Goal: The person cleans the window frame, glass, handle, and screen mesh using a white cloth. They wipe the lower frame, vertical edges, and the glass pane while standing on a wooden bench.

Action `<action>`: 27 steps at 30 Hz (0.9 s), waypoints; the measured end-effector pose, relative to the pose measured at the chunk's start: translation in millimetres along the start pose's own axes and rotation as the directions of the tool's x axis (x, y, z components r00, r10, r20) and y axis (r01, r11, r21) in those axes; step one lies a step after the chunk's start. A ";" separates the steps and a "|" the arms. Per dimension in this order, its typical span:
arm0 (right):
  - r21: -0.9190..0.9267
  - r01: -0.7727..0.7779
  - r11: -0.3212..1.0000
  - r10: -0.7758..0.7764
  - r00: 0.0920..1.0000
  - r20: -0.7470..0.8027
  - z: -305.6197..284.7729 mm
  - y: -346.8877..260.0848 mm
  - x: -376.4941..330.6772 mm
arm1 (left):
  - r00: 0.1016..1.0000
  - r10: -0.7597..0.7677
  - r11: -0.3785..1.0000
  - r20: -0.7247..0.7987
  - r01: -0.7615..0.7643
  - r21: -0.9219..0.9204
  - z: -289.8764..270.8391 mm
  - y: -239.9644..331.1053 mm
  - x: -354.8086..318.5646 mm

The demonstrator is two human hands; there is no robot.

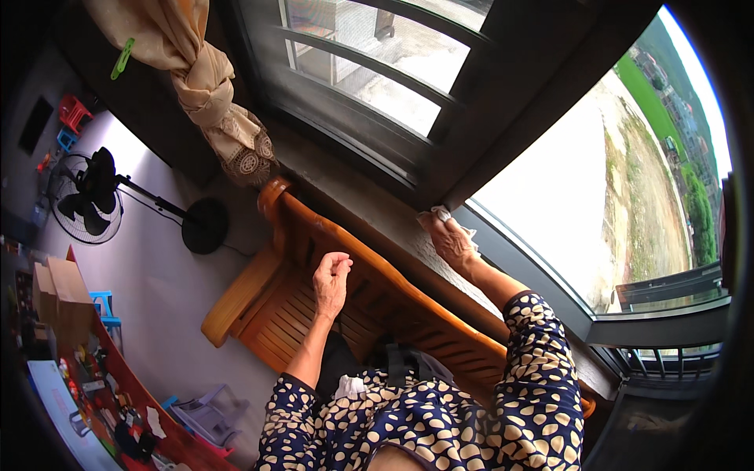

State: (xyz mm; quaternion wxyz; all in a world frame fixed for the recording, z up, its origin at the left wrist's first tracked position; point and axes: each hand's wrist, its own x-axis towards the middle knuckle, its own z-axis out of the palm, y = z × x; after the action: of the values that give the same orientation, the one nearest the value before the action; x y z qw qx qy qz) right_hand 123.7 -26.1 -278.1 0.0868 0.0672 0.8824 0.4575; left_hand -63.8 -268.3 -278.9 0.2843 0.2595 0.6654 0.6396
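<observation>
My right hand (454, 245) reaches out to the window sill (385, 213), its fingers closed around a crumpled white cloth (442, 213). The cloth rests at the corner where the sill meets the dark window frame (503, 118). In front of the backrest of an orange-brown wooden bench (377, 267), my left hand (331, 284) hangs in the air with its fingers curled in. Nothing shows in that hand.
A knotted beige curtain (206, 94) hangs at the upper left, with a green clip (122, 60) on it. Left of the bench stands a black pedestal fan (94, 192). A cluttered red table (118, 385) with cardboard boxes (67, 294) is at the lower left, beside a grey plastic chair (212, 412).
</observation>
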 end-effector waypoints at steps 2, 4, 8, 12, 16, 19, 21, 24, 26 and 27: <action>0.107 -0.028 0.994 0.024 0.999 0.038 -2.4 1.0 -15.5 | 1.000 -0.008 1.000 0.006 0.008 0.000 5.5 -0.4 -4.0; 0.343 -0.107 0.933 0.113 0.994 0.003 2.0 3.9 -29.1 | 1.000 -0.003 1.000 0.016 0.003 -0.012 12.6 -3.5 -7.8; 0.381 -0.074 0.921 0.228 0.898 -0.378 -38.4 52.7 -2.9 | 0.999 0.010 1.000 0.053 -0.009 -0.006 36.3 -10.5 -14.3; 0.157 -0.173 0.972 0.223 0.889 -0.401 -19.5 38.3 15.0 | 0.985 0.022 0.999 0.170 -0.025 0.019 59.6 -5.0 -16.2; 0.218 -0.143 0.965 0.218 0.901 -0.375 -14.3 31.6 11.0 | 0.992 0.009 1.000 0.129 -0.012 0.016 55.5 -17.1 -22.4; 0.238 -0.035 0.971 0.092 0.968 -0.233 -3.1 24.8 -14.8 | 0.992 -0.032 0.999 0.124 0.027 0.044 42.9 -20.7 -25.5; 0.386 -0.174 0.906 0.251 0.955 -0.157 1.9 10.4 -29.8 | 0.992 -0.044 0.997 0.119 0.036 0.073 36.0 -21.0 -25.2; 0.697 -0.267 0.665 0.488 0.862 -0.135 -36.3 43.8 -42.8 | 0.995 -0.064 0.996 0.076 0.058 0.073 26.6 -21.5 -24.9; 0.866 -0.309 0.393 0.804 0.572 -0.161 -54.5 67.2 -36.7 | 0.995 -0.071 0.995 0.065 0.066 0.069 34.4 -7.4 -20.7; 0.917 -0.286 0.278 0.881 0.456 -0.125 -66.8 79.3 -28.5 | 0.994 -0.081 0.994 0.070 0.076 0.073 36.0 -5.0 -18.4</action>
State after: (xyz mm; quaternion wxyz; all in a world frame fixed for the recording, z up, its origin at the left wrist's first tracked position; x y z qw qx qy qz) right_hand 140.3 -39.5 -172.7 -0.4442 0.2896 0.8478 -0.0050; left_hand -25.1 -256.3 -283.8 0.3241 0.2662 0.6862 0.5943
